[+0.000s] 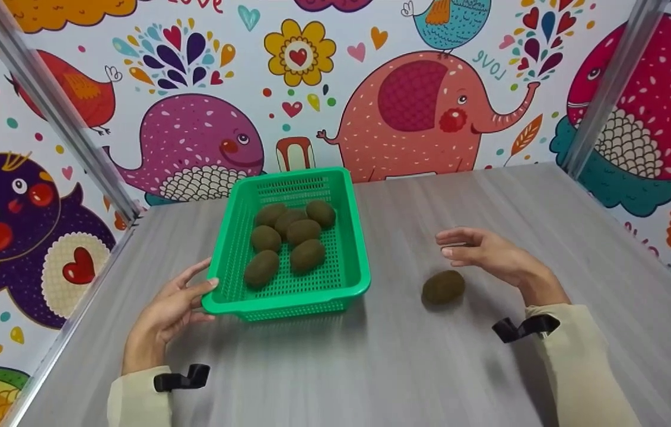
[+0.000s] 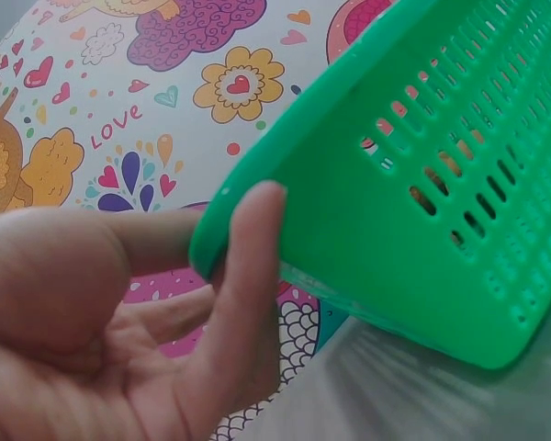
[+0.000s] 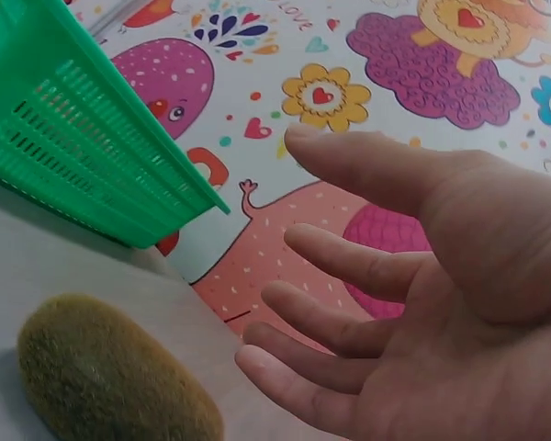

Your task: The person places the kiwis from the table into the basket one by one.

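Note:
A green plastic basket (image 1: 288, 301) with slotted walls stands on the table, holding several brown kiwis (image 1: 308, 256). At its near left corner my left hand (image 1: 170, 307) pinches the rim between thumb and fingers; the left wrist view shows the basket wall (image 2: 349, 248) close up. One loose kiwi (image 1: 443, 288) lies on the table to the right of the basket. Just above and beyond it hovers my right hand (image 1: 492, 256), fingers extended and holding nothing. In the right wrist view a gap separates that hand from the fuzzy kiwi (image 3: 110, 377).
The grey wood-grain table (image 1: 400, 356) meets a wall printed with cartoon animals (image 1: 418, 118) at the back. Metal posts (image 1: 68, 124) rise at the left and right corners. Each sleeve carries a black wrist strap (image 1: 526, 327).

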### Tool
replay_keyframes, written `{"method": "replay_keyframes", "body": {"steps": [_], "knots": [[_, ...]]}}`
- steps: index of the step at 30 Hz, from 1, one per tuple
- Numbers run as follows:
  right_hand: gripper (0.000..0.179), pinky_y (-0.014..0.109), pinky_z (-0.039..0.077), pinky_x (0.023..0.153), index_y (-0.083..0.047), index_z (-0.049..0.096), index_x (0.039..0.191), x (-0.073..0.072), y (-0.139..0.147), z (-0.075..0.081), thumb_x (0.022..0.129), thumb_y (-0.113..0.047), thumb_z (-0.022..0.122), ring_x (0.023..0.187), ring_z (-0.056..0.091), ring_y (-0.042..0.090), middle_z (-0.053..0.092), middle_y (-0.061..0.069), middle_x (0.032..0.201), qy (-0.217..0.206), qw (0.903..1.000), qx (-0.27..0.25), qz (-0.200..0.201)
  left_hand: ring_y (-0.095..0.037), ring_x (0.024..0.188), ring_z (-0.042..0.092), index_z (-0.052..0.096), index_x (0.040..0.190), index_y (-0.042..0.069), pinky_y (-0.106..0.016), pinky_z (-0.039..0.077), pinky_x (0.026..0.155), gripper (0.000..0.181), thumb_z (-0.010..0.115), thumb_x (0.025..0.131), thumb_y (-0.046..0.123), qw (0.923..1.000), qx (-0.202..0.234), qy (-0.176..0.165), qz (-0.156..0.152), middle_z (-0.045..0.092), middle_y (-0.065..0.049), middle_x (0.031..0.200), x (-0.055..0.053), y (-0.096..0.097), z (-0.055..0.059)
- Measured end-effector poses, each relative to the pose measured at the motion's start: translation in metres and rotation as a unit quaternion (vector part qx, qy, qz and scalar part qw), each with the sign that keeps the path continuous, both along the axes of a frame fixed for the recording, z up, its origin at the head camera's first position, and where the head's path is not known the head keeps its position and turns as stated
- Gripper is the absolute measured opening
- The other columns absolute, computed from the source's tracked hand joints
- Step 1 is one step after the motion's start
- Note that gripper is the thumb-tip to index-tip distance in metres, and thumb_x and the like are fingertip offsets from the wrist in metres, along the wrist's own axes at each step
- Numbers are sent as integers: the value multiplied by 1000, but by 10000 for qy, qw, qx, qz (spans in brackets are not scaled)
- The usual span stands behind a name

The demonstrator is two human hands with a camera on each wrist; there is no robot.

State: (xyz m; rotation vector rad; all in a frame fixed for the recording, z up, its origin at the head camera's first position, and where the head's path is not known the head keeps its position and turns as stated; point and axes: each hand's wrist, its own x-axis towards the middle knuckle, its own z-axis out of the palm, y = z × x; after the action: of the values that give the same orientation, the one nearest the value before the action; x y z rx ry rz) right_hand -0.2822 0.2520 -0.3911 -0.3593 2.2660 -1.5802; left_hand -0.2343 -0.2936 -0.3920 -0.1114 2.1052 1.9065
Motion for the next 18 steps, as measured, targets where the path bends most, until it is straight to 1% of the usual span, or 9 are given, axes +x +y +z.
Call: {"method": "replay_keyframes", "body": {"steps": [3,5,7,9,10,13,15,18], "knots": [[57,46,44,114,-6,48,144,-2,7,-7,95,-29,68,134,49,30,40,23,153,-59,9999,18,110,-10,81,73,16,162,17,-31,63,68,73,58,103,27,10000,-9,21,-35,72,5,101,0,0,0],[58,57,33,119,-9,48,144,-3,11,-12,94,-30,69,138,44,34,40,21,155,-57,9996,165,207,-10,82,73,15,162,16,-31,63,68,74,58,103,27,10000,7,31,-73,72,4,102,-1,0,0],[61,65,25,119,-11,48,146,-5,15,-18,93,-31,70,142,40,37,40,18,156,-34,9988,340,353,-10,82,73,15,162,15,-31,63,68,74,58,103,27,10000,12,31,-85,72,4,102,-1,0,0],[63,70,20,118,-13,47,147,-6,18,-22,92,-32,71,144,38,39,39,17,157,-20,9977,465,497,-11,82,73,15,162,15,-31,63,68,74,58,103,27,10000,18,22,-89,72,4,102,-1,0,-1],[65,71,19,118,-13,46,148,-7,20,-25,91,-32,72,144,38,40,39,16,157,-23,9972,487,573,-11,82,73,15,162,15,-31,63,68,74,58,103,26,10000,12,12,-74,73,3,102,-1,0,-1],[68,72,20,117,-13,46,149,-8,23,-29,89,-32,73,144,38,41,39,15,157,-47,9955,587,748,-11,82,73,17,161,16,-31,63,69,72,58,103,27,10000,-40,-14,-20,73,3,102,0,0,-1],[69,72,21,117,-14,47,148,-9,24,-31,88,-33,74,144,37,41,40,15,157,-65,9946,692,770,-11,83,74,18,161,16,-31,63,69,72,59,103,27,10000,-57,-19,-2,72,3,103,0,-1,-1],[71,72,23,115,-18,50,147,-9,24,-34,85,-37,77,144,35,40,40,13,157,-61,9923,995,738,-10,84,73,16,162,16,-31,63,68,73,59,103,27,10000,-29,-14,-23,72,5,104,0,-1,-1]]}}
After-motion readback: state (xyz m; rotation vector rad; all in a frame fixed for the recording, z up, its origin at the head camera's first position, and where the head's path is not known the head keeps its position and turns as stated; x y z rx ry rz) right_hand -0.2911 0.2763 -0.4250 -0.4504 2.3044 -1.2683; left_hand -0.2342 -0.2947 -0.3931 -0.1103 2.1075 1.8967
